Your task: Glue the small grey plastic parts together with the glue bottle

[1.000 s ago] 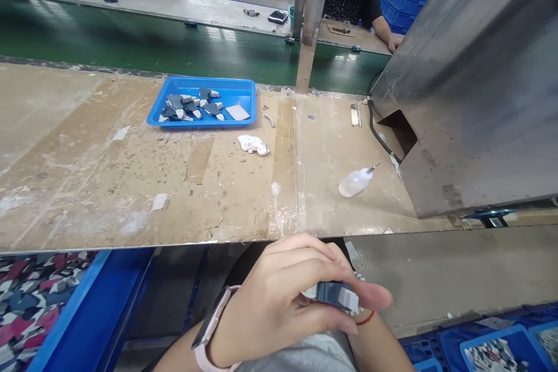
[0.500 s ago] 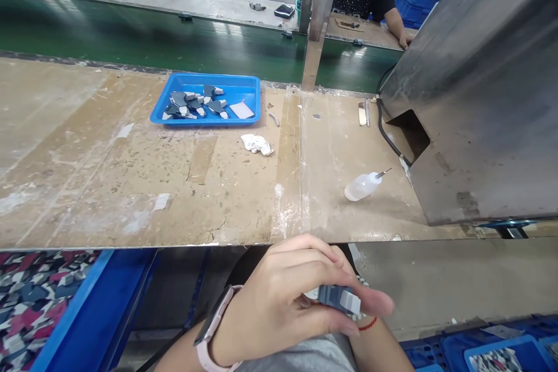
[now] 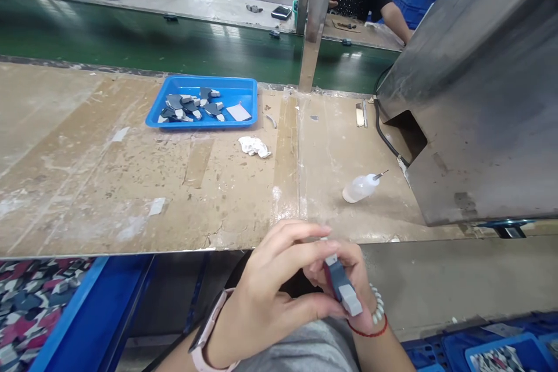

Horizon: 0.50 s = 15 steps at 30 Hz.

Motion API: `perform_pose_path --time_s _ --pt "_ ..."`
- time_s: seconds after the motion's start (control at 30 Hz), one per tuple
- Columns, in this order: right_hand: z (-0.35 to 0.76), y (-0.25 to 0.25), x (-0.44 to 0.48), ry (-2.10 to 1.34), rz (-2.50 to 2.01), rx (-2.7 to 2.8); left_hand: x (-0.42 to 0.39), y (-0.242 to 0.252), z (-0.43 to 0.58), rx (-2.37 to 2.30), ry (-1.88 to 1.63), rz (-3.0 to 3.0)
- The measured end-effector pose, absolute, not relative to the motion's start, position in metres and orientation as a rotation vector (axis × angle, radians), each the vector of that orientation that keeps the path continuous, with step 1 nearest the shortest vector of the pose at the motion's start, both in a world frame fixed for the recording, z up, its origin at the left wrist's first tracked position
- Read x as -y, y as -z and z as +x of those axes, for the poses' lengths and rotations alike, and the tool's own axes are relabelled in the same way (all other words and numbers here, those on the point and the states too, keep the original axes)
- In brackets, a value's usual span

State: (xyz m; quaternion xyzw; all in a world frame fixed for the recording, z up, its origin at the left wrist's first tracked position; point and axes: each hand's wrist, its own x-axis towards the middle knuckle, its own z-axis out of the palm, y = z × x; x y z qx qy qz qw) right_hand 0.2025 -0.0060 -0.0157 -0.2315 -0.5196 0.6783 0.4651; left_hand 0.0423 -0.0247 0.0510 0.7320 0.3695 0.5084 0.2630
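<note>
Since the picture half a second ago, the layered piece (image 3: 342, 283) has swung round so that one pale end points down toward the wearer and a maroon side shows, with the fingers of both hands shifted about it. Left of the blue tray (image 3: 238, 93), nearer the wearer and lower than the counter (image 3: 231, 192), a blue bin (image 3: 78, 325) holds many grey, white and maroon pieces. Inside the tray lie dark pieces with pale ends (image 3: 192, 106) and a pale flat card (image 3: 239, 112); a crumpled white scrap (image 3: 254, 147) sits just in front of it. Well nearer the wearer than the tray and to its right, the left hand (image 3: 276, 279) has a loose, half-spread grip, index finger at the piece's far end, thumb beside its near end; how firmly these press, I cannot tell. Next comes the piece, then the right hand (image 3: 355, 267), its grip closed around it from behind. I judge it light and fairly stiff, perhaps with a slight foam-like give, best taken by its dark middle. Farther right of the tray are a translucent bottle (image 3: 361, 188) with a thin nozzle and a metal housing (image 3: 483, 122).
</note>
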Motion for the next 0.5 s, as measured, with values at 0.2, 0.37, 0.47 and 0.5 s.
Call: perform_pose_path --time_s 0.2,0.37,0.47,0.5 --pt "0.205 -0.007 0.008 -1.629 -0.619 1.143 0.024 -0.053 0.042 -0.979 -1.473 2.061" --pt "0.204 -0.012 0.009 -1.659 -0.567 1.143 0.025 -0.055 0.043 -0.979 -1.464 2.138" --pt "0.204 -0.012 0.010 -1.659 -0.588 1.163 0.027 -0.056 0.041 -0.982 -1.411 2.170" --pt "0.204 -0.012 0.010 -1.657 -0.610 1.177 0.028 -0.056 0.040 -0.979 -1.394 2.173"
